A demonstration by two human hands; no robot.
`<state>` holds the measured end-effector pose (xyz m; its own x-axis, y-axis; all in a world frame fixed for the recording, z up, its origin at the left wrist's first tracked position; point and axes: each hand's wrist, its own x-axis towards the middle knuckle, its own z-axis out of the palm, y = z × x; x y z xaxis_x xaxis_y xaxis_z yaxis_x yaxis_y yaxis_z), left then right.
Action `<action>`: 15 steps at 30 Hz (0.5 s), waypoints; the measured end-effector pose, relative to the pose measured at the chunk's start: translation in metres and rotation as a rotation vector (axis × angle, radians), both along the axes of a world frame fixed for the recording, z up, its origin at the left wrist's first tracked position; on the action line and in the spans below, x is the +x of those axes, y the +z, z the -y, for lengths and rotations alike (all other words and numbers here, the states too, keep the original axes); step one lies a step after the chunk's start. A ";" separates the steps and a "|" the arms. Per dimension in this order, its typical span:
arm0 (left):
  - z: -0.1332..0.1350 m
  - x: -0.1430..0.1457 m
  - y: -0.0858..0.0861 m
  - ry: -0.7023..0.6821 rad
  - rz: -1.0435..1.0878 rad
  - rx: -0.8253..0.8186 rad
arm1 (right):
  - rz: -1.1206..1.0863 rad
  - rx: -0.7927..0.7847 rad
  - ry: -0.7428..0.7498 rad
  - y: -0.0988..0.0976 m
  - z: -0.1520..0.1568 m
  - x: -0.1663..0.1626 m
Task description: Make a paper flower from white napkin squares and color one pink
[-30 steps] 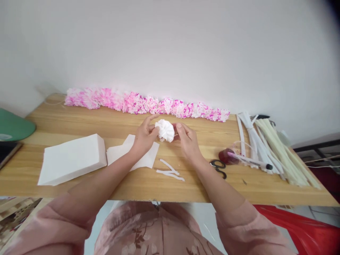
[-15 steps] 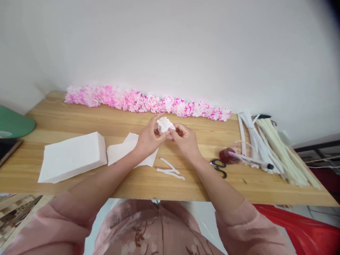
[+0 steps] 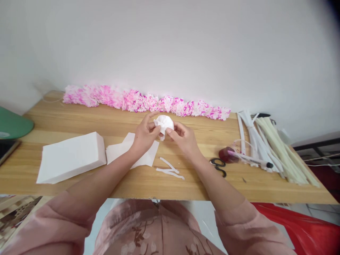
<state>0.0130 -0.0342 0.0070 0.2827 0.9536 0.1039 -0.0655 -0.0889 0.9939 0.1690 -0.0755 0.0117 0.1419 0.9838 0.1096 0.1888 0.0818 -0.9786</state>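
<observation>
Both hands hold a crumpled white tissue-paper flower (image 3: 165,122) above the middle of the table. My left hand (image 3: 145,134) grips its left side, the thumb in front and the index finger raised behind. My right hand (image 3: 184,137) pinches its right side between thumb and fingers. Beneath the left wrist lie loose white tissue sheets (image 3: 145,156), partly hidden by the arm. Thin white strips (image 3: 170,170) rest between the two forearms. Black-handled scissors (image 3: 219,166) lie by the right forearm, their blades mostly hidden.
A pink-and-white row of ruffled paper flowers (image 3: 148,102) runs along the wall. At left are a thick white tissue stack (image 3: 71,156) and a green object (image 3: 13,124). To the right stand a jar of dark red liquid (image 3: 227,155), a dropper-like tube (image 3: 252,159) and bundled pale strips (image 3: 281,152).
The paper flower has turned in my hands, now showing a smoother, rounded top with loose edges below. My left hand has shifted slightly left, its thumb now on the flower's front.
</observation>
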 end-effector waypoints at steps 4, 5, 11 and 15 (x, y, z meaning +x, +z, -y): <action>-0.002 -0.002 -0.001 -0.011 0.031 -0.018 | 0.001 0.013 -0.035 -0.006 -0.002 0.001; -0.003 -0.002 0.000 -0.023 0.024 -0.007 | -0.014 0.007 -0.028 -0.007 -0.003 0.002; 0.001 -0.003 0.002 -0.092 -0.116 0.086 | -0.044 -0.013 0.018 -0.007 -0.002 0.001; 0.001 -0.001 -0.001 -0.036 -0.176 0.070 | -0.113 -0.042 0.044 -0.003 -0.001 0.000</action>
<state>0.0118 -0.0356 0.0065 0.3364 0.9346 0.1156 0.1044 -0.1590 0.9817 0.1685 -0.0747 0.0089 0.1080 0.9927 0.0539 0.0742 0.0460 -0.9962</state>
